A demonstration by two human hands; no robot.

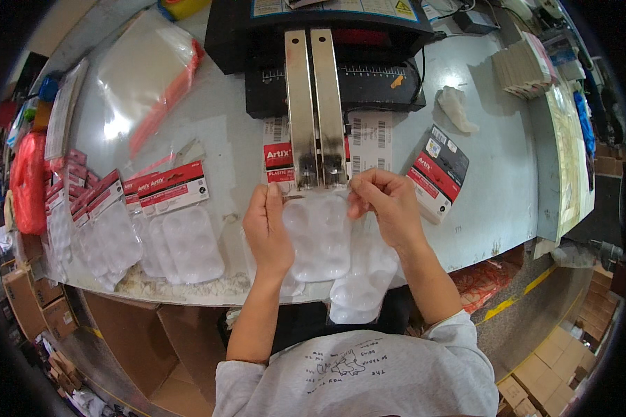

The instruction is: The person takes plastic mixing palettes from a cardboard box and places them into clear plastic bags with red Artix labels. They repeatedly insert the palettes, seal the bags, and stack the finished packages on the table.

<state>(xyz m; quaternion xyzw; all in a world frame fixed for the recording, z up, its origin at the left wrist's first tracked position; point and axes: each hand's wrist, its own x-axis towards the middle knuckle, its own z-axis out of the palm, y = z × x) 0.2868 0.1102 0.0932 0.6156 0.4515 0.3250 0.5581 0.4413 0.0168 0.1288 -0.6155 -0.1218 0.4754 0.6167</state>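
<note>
A white plastic paint palette (318, 240) with round wells lies at the table's front, its top edge at the ends of two metal arms (314, 111) of a black machine (341, 80). Along the palette's upper left edge, my left hand (268, 226) is closed, thumb on top. Opposite it, my right hand (388, 207) pinches the upper right corner with curled fingertips. A red and white header card (279, 161) shows partly beneath the metal arms, which hide its middle. More loose white palettes (358, 295) lie below, overhanging the table edge near my body.
Carded palettes (177, 222) lie in overlapping rows at the left. Clear plastic bags (146, 69) rest behind them. On the right are a stack of header cards (438, 170), a crumpled whitish piece (455, 110) and more stacked cards (525, 66). Open cardboard boxes (153, 340) stand below the table.
</note>
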